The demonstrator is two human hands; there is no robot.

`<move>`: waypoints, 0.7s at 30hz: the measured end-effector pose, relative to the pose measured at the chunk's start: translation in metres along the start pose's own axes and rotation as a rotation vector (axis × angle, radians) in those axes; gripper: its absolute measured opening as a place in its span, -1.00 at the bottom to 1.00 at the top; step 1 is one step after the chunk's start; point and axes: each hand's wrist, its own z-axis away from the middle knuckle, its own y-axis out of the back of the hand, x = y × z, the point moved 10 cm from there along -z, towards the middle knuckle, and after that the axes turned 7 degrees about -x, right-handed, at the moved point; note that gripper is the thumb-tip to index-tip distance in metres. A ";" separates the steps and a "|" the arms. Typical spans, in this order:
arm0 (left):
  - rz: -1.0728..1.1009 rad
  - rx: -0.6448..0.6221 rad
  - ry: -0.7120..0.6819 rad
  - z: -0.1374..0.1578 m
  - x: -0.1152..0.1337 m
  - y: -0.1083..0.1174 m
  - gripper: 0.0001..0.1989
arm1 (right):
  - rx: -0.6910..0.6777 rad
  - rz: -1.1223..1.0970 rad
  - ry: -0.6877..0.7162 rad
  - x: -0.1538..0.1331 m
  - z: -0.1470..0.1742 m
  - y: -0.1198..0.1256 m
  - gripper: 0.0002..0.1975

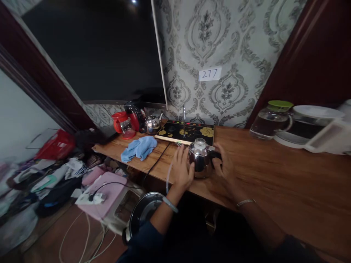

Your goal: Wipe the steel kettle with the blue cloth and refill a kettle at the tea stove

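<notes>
A shiny steel teapot [201, 162] with a clear knob on its lid stands near the front edge of the wooden table. My left hand [182, 168] is against its left side, fingers stretched out and thumb apart. On the other side, my right hand [225, 166] curls around the black handle [215, 155]. Just behind the teapot lies a black electric tea stove [175, 132] with gold flowers and a small red light. A thin metal tap [184, 118] rises from it. A clear tube [168, 177] hangs down beside my left hand.
Left on the wooden table [274, 182] are a blue cloth [139, 148], a red-lidded jug [127, 128] and another steel teapot [153, 125]. A green-lidded glass pitcher [270, 122] stands right. Below are a metal pot [134, 215], a pink stool [115, 186] and loose cables.
</notes>
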 end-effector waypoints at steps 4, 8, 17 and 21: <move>-0.101 0.128 0.194 -0.018 -0.069 0.059 -0.34 | 0.049 -0.060 -0.154 0.037 0.027 0.009 -0.46; -0.395 0.067 0.540 -0.034 -0.149 0.115 -0.27 | 0.037 -0.131 -0.260 0.057 0.038 0.008 -0.47; -0.400 -0.009 0.814 -0.020 -0.225 0.166 -0.72 | -0.001 -0.244 -0.336 0.068 0.037 -0.008 -0.49; -0.342 0.092 0.822 -0.016 -0.228 0.180 -0.89 | -0.005 -0.270 -0.368 0.073 0.038 -0.008 -0.49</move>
